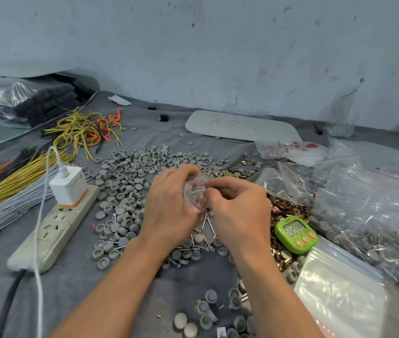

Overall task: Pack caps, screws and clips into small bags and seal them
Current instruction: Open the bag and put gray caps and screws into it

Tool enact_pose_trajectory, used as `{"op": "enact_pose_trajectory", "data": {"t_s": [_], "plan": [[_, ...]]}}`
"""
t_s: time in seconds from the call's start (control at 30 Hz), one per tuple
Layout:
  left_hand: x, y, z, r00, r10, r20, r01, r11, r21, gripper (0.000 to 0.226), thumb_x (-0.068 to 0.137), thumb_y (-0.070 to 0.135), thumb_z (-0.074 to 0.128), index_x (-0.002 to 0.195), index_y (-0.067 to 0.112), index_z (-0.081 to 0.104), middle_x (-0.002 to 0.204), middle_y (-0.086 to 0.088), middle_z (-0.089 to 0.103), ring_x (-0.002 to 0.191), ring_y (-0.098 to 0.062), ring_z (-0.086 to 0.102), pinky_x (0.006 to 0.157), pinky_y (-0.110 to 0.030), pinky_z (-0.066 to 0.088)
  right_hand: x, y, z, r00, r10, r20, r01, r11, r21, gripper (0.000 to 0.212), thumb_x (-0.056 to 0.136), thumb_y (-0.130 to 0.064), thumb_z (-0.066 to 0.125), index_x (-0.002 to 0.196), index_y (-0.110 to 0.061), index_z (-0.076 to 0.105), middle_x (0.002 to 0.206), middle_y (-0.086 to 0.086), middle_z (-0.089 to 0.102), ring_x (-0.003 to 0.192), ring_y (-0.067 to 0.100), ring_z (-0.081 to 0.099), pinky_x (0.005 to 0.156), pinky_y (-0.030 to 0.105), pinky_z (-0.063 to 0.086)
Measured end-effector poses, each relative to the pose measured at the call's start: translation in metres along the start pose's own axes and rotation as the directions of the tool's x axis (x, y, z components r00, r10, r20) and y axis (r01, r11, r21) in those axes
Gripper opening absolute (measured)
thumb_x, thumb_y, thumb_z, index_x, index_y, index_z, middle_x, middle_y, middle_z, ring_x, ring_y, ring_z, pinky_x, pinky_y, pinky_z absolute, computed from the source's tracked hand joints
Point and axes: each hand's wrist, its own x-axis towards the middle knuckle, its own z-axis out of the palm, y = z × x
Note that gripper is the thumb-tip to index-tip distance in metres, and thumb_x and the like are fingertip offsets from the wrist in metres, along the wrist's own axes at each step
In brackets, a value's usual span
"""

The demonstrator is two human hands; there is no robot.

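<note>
"At the middle of the grey cloth (pixel 76 276), what sits between the two hands?"

"A small clear plastic bag (pixel 197 195) with a red zip strip. The left hand (pixel 169 206) is at its 9 o'clock with the fingers curled round it. The right hand (pixel 238 203) is at its 3 o'clock, thumb and fingertips pinched at the rim. Both touch the bag, so neither is nearer."

"Which way does the bag lie?"

"The red strip bows from about 12 o'clock down to 6 o'clock. The mouth gapes and seems turned toward the right hand. Something thin and metallic glints inside, probably a screw."

"Is the right hand holding a part as well?"

"I cannot tell; its fingertips hide that."

"Then what does the next move turn on?"

"My guess is filling, since the mouth is not yet pressed flat. The silver loose screws (pixel 205 228) lie at 6 o'clock, just under the hands. The heap of round grey plastic caps (pixel 130 172) spreads from 9 to 12 o'clock, nearer the left hand. The small copper-coloured metal clips (pixel 288 211) are at 3 to 4 o'clock, beside the right hand. The right hand would likely fetch while the left keeps the mouth up."

"And sealing?"

"Fingers would run along the strip's 12-to-6 line."
</note>
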Motion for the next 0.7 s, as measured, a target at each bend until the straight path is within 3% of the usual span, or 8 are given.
{"op": "enact_pose_trajectory", "data": {"t_s": [0.1,0.2,0.27,0.33,0.37,0.57,0.63,0.7], "plan": [[0.005,-0.004,-0.003,0.993,-0.061,-0.104,0.064,0.998,0.021,0.045,0.078,0.031,0.079,0.113,0.036,0.051,0.099,0.012,0.060,0.096,-0.011,0.052,0.082,-0.026,0.037,0.001,0.000,-0.009,1.000,0.012,-0.017,-0.013,0.995,-0.100,0.025,0.082,-0.015,0.076,0.067,-0.035,0.076,0.065,-0.028,0.069,0.064,-0.009,0.066,0.056,0.003,0.043],[0.008,-0.010,-0.008,0.966,-0.101,-0.237,0.103,0.995,-0.003,0.049,0.077,0.026,0.083,0.115,0.029,0.053,0.101,0.006,0.064,0.097,-0.013,0.053,0.082,-0.023,0.035,-0.006,-0.002,-0.009,0.960,0.031,0.280,0.052,0.957,-0.284,0.024,0.082,-0.013,0.075,0.072,-0.034,0.080,0.062,-0.025,0.069,0.064,-0.011,0.065,0.055,0.000,0.041],[0.009,-0.012,-0.011,0.955,-0.116,-0.272,0.115,0.993,-0.020,0.049,0.077,0.023,0.083,0.116,0.025,0.054,0.103,0.003,0.065,0.100,-0.015,0.054,0.086,-0.024,0.036,-0.014,-0.001,-0.004,0.900,0.047,0.434,0.153,0.897,-0.414,0.021,0.082,-0.014,0.074,0.084,-0.033,0.083,0.072,-0.022,0.072,0.077,-0.004,0.069,0.074,0.007,0.048],[0.008,-0.012,-0.012,0.953,-0.127,-0.274,0.123,0.992,-0.031,0.047,0.078,0.022,0.081,0.116,0.022,0.055,0.103,0.002,0.066,0.101,-0.016,0.055,0.088,-0.026,0.037,-0.019,-0.001,0.002,0.845,0.065,0.530,0.258,0.819,-0.512,0.022,0.085,-0.018,0.072,0.094,-0.034,0.083,0.092,-0.013,0.077,0.095,0.013,0.069,0.097,0.028,0.052],[0.009,-0.012,-0.012,0.953,-0.129,-0.273,0.126,0.992,-0.028,0.046,0.079,0.020,0.082,0.116,0.022,0.055,0.102,0.002,0.066,0.100,-0.016,0.055,0.087,-0.025,0.036,-0.020,-0.001,0.003,0.829,0.079,0.554,0.282,0.795,-0.537,0.022,0.086,-0.019,0.071,0.097,-0.034,0.082,0.098,-0.009,0.077,0.100,0.019,0.068,0.101,0.034,0.051],[0.009,-0.009,-0.010,0.962,-0.114,-0.247,0.119,0.993,0.005,0.045,0.078,0.017,0.084,0.115,0.021,0.058,0.103,0.001,0.067,0.100,-0.022,0.058,0.088,-0.035,0.044,-0.020,0.002,0.005,0.844,0.094,0.529,0.261,0.788,-0.557,0.017,0.093,-0.022,0.067,0.097,-0.028,0.082,0.093,-0.003,0.077,0.092,0.023,0.070,0.095,0.039,0.053],[0.008,-0.009,-0.008,0.968,-0.109,-0.225,0.117,0.993,0.024,0.046,0.078,0.020,0.084,0.115,0.023,0.057,0.103,0.002,0.066,0.098,-0.020,0.056,0.084,-0.030,0.039,-0.016,0.003,0.001,0.905,0.087,0.417,0.153,0.848,-0.508,0.018,0.095,-0.021,0.066,0.090,-0.029,0.081,0.081,-0.010,0.075,0.078,0.012,0.070,0.081,0.033,0.058],[0.007,-0.007,-0.006,0.981,-0.074,-0.177,0.089,0.993,0.079,0.048,0.077,0.025,0.085,0.116,0.023,0.058,0.103,0.006,0.063,0.096,-0.013,0.052,0.083,-0.026,0.034,-0.010,0.002,-0.004,0.969,0.050,0.243,0.052,0.917,-0.395,0.024,0.095,-0.024,0.069,0.075,-0.034,0.077,0.062,-0.026,0.067,0.057,0.000,0.063,0.064,0.023,0.052]]}}
